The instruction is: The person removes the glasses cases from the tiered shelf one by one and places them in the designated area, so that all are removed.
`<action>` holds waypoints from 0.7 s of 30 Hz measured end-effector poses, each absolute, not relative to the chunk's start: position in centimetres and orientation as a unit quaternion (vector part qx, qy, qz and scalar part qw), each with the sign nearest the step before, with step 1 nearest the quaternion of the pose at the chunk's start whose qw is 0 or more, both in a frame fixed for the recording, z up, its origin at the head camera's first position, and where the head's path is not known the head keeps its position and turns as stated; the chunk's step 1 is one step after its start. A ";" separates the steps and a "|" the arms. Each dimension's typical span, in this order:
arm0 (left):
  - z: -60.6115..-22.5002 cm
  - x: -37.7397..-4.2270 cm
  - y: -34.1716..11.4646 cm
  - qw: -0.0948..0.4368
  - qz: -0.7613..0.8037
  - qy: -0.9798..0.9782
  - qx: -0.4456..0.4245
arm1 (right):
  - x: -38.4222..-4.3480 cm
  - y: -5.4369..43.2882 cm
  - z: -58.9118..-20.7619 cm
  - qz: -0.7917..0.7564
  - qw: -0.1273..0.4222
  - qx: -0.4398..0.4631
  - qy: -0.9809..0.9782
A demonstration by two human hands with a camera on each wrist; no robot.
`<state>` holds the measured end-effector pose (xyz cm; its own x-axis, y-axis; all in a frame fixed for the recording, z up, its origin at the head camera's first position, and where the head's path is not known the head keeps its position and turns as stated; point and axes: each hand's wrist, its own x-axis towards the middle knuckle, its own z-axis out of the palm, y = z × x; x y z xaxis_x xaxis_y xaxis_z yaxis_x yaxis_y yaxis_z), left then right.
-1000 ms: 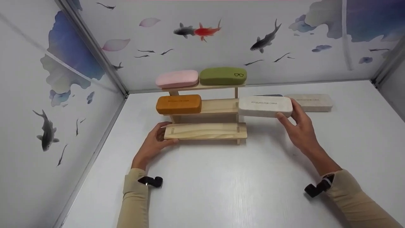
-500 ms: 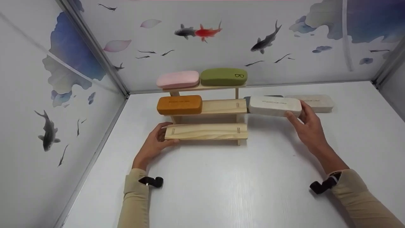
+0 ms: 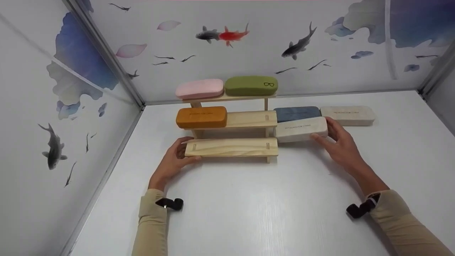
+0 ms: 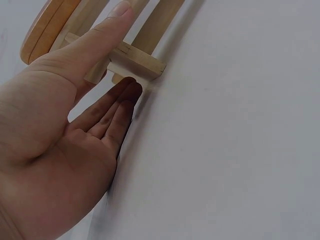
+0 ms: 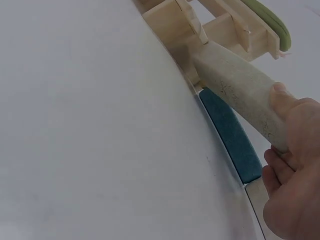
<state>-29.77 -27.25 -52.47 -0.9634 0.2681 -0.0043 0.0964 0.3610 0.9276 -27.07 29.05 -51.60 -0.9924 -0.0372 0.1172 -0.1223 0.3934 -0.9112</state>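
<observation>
My right hand [image 3: 341, 145] grips a pale beige glasses case [image 3: 301, 128] by its right end, thumb in front and fingers behind. The case is raised and slightly tilted, its left end beside the wooden shelf rack [image 3: 231, 147]. In the right wrist view that glasses case [image 5: 240, 87] hangs above a blue glasses case [image 5: 231, 137]. At the rack's lower left end, my left hand [image 3: 172, 161] holds the bottom board, thumb along its front. The left wrist view has the thumb over the rack [image 4: 135, 60]; the fingers [image 4: 107, 112] reach beside and under it.
Pink [image 3: 199, 89] and green [image 3: 251, 86] glasses cases sit on the top tier. An orange glasses case [image 3: 201, 117] occupies the middle tier's left half. Another beige glasses case [image 3: 348, 116] lies right of the blue one on the white table [image 3: 249, 213]. Printed walls enclose the back and left.
My right hand first moved the beige glasses case rightward, then back left and lower, tilting it. The blue glasses case behind shows more now. The left hand stays in place.
</observation>
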 end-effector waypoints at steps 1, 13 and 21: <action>-52.5 -29.8 -27.2 0.078 0.554 0.822 0.109 | -27.1 29.0 -51.6 0.549 0.041 0.051 -0.833; -52.3 -29.8 -27.1 0.077 0.548 0.826 0.109 | -27.3 29.1 -52.2 0.537 0.040 0.073 -0.840; -52.3 -29.8 -27.1 0.075 0.553 0.822 0.114 | -27.5 29.5 -52.1 0.499 0.046 0.069 -0.863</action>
<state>-29.75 -27.11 -52.28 -0.9627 0.2705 0.0018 0.1037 0.3628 0.9261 -27.54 29.51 -52.14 -0.9864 -0.0726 0.1476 -0.1641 0.4921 -0.8549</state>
